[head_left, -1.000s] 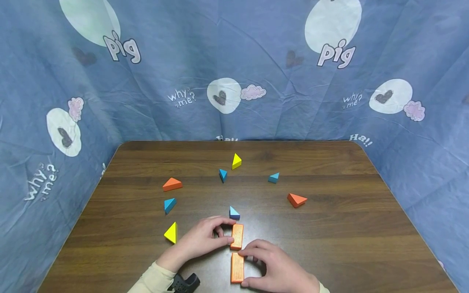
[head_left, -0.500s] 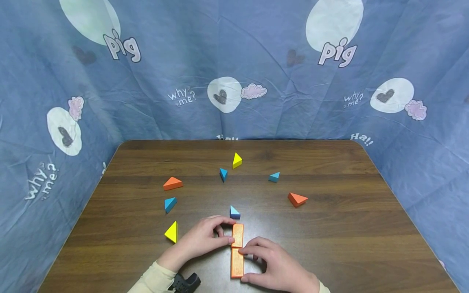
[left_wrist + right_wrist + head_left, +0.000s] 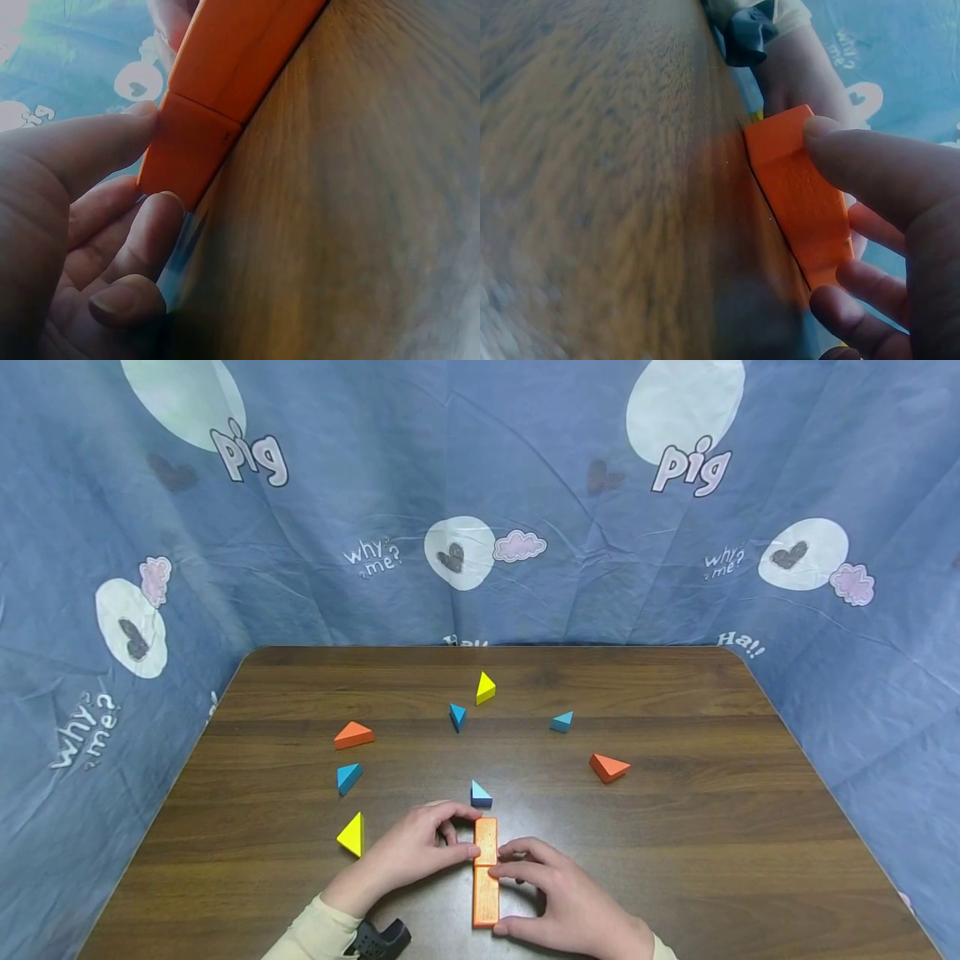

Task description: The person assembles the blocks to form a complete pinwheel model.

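Observation:
Two orange rectangular blocks lie end to end on the wooden table in the head view, their short ends touching. My left hand (image 3: 416, 852) pinches the far block (image 3: 487, 837), a fingertip at its far end and the thumb on its left side. On the right side, my right hand (image 3: 562, 897) holds the near block (image 3: 486, 900), thumb by its near corner and index finger by its far end. Another right fingertip reaches beside the far block. A thin seam between the far block (image 3: 191, 146) and near block (image 3: 244, 64) shows in the left wrist view.
A light blue triangular block (image 3: 481, 795) stands just beyond the far orange block. Yellow (image 3: 352, 837), blue (image 3: 348, 778) and red-orange (image 3: 353, 736) triangular blocks lie to the left. Another red-orange triangular block (image 3: 608, 768) lies right. Blue printed cloth (image 3: 555, 602) hangs behind the table.
The right hand has slid the near orange block away from the person, closing the gap to the far block. The left hand stays in place. A right finger has extended along the far block.

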Motion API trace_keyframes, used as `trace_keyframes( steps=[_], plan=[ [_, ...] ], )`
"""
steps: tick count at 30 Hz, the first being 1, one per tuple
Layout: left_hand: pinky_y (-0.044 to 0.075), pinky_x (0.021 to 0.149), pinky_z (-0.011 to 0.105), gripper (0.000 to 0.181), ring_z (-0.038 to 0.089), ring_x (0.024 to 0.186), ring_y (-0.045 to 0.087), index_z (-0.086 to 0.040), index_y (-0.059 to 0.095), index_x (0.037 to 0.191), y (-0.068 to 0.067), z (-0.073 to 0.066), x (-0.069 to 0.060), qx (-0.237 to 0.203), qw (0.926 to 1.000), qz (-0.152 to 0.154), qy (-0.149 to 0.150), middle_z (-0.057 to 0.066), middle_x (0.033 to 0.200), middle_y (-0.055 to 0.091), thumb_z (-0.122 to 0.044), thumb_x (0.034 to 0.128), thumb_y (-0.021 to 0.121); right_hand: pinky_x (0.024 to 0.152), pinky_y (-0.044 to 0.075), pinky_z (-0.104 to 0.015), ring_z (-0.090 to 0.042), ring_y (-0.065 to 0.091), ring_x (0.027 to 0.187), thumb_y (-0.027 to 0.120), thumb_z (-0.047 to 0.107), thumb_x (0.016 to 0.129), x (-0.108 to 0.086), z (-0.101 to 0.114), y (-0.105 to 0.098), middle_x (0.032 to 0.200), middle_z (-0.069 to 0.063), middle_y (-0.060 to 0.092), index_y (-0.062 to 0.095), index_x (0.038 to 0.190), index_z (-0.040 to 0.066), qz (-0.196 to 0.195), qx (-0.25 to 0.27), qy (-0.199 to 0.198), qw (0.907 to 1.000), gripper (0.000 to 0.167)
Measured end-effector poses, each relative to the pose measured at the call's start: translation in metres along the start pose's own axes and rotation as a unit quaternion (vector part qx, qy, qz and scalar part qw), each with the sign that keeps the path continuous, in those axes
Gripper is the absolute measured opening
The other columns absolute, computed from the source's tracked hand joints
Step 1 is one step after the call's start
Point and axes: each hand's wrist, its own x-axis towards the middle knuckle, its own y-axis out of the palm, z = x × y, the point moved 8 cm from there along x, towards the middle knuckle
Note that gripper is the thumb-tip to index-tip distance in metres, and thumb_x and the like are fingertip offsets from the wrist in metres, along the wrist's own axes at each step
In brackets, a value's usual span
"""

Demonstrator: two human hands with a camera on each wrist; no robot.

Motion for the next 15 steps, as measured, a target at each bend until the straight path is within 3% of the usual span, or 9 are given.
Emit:
trace_keyframes(
  steps=[10,15],
  plan=[
    [0.046,0.062,0.024,0.044,0.003,0.072,0.056,-0.027,0.065,0.123,0.001,-0.001,-0.001,0.018,0.9998,-0.008,0.006,-0.011,0.093,0.061,-0.05,0.086,0.073,0.092,0.049,-0.035,-0.009,0.052,0.118,0.075,0.053,0.084,0.0,-0.001,-0.001,0.134,0.01,0.051,0.063,0.13,0.03,0.004,-0.005,0.004,1.0,0.053],
    [0.047,0.058,0.023,0.05,0.002,0.072,0.056,-0.023,0.064,0.128,-0.001,-0.007,-0.012,0.016,0.999,-0.034,0.022,-0.013,0.115,0.059,-0.05,0.0859,0.074,0.093,0.048,-0.036,-0.01,0.052,0.12,0.075,0.053,0.083,0.0,-0.001,-0.001,0.135,0.01,0.05,0.063,0.13,0.031,0.002,-0.012,0.001,0.9999,0.055]
  ],
)
